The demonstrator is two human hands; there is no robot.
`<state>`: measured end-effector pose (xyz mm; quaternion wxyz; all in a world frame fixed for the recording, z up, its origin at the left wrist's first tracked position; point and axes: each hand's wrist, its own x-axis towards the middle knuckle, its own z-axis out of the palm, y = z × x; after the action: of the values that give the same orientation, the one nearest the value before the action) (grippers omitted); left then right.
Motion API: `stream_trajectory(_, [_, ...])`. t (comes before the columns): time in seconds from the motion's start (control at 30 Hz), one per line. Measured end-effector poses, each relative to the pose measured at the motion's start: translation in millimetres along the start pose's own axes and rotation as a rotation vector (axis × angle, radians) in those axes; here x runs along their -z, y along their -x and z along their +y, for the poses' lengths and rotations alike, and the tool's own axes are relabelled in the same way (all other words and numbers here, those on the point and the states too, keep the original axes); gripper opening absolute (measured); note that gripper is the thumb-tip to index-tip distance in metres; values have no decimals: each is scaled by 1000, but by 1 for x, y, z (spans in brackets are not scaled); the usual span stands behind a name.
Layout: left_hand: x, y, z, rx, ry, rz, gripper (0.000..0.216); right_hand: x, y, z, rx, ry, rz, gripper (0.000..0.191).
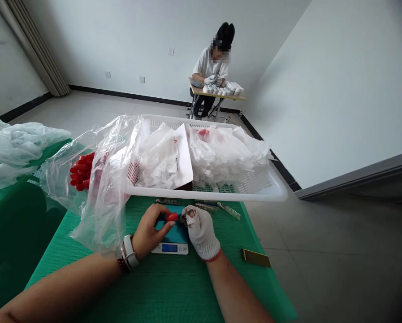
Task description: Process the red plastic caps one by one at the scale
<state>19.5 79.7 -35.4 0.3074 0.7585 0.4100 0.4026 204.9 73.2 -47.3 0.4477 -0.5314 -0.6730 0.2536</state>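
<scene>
Between the thumb and fingers of my left hand (147, 233), bare and with a watch at the wrist, is a small red plastic cap (172, 216). My right hand (202, 233) wears a white knitted glove, worn through at the fingertips. Its fingers are curled closed, and what they may hold is hidden. Both hands are above a small digital scale (180, 231) with a blue top and a lit display. Just behind it lie a few slim clear pieces, one of them a clear strip (229, 210) right of my glove.
A white plastic basket (221, 196) holds clear bags (227, 154) and a white card divider (183, 157). At left, a clear bag holds several red caps (82, 172). A gold bar (256, 258) lies on the green cloth (187, 287). Another person (209, 65) works at a far table.
</scene>
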Motion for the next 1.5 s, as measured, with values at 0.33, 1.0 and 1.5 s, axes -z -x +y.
stream_trajectory(0.33, [-3,0,-1,-39,21,-4,10,0,2,4,-82,-96,-2,41])
stream_trajectory(1.0, [-3,4,-3,-2,31,-35,14,-3,5,11,-39,-113,-4,43])
stream_trajectory(1.5, [-4,2,-1,-44,-19,-29,13,-2,4,0,-105,-120,12,46])
